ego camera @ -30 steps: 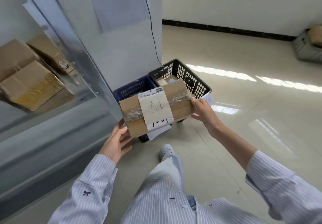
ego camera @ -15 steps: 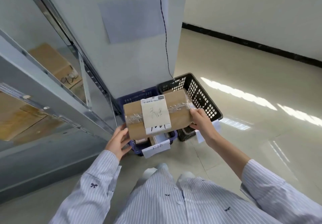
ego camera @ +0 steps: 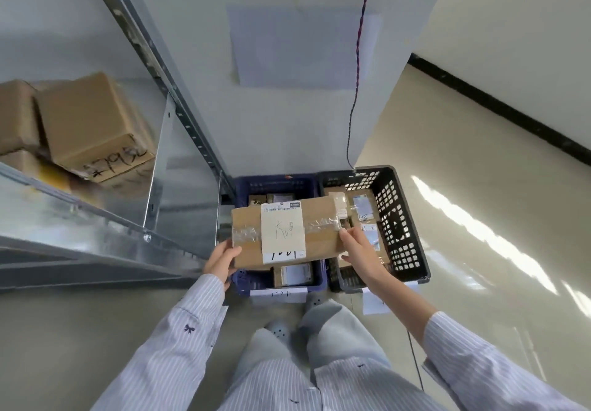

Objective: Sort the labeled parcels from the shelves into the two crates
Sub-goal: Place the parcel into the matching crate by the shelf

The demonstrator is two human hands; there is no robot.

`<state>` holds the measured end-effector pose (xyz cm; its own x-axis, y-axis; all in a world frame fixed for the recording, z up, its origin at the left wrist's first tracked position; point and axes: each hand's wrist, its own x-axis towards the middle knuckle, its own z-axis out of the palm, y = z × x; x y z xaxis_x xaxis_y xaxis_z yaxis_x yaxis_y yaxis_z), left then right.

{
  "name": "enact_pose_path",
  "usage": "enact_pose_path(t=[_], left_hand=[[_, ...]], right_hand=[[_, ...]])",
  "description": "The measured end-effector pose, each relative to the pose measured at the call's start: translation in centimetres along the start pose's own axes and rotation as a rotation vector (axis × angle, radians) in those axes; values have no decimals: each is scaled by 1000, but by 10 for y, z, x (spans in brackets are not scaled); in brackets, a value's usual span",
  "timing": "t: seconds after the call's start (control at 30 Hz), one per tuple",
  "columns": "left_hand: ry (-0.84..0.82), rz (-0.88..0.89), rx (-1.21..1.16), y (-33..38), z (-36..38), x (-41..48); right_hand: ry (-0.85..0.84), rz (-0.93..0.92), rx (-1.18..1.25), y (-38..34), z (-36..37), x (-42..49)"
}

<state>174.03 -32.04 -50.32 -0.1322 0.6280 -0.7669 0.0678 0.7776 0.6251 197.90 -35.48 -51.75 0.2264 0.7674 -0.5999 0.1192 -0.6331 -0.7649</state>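
Observation:
I hold a flat brown cardboard parcel point(ego camera: 319, 231) with a white handwritten label and clear tape, level, over the blue crate point(ego camera: 275, 183). My left hand point(ego camera: 220, 260) grips its left end and my right hand point(ego camera: 359, 250) grips its right end. The black crate point(ego camera: 406, 219) stands right beside the blue one, and both hold several parcels. A paper tag hangs on the front of each crate. More brown parcels point(ego camera: 92, 129) lie on the metal shelf at the left.
The metal shelf unit point(ego camera: 105, 219) with its slanted upright fills the left side. A white pillar point(ego camera: 287, 91) with a dangling cord rises behind the crates. Glossy floor point(ego camera: 479, 187) spreads to the right. My feet stand just in front of the crates.
I have stepped closer and lowered the parcel, so it now sits right above the blue crate. Both hands keep their grip on its ends.

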Motion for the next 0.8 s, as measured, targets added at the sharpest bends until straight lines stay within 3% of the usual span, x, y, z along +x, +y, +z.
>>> enact_pose_path(t=[0.37,0.8], left_hand=[[58,-160,132,0,55,97],[65,-252,159,-13,77,250]], right_hand=[[-23,50,-130,20,-16,83],[28,87,-106,71,38,226]])
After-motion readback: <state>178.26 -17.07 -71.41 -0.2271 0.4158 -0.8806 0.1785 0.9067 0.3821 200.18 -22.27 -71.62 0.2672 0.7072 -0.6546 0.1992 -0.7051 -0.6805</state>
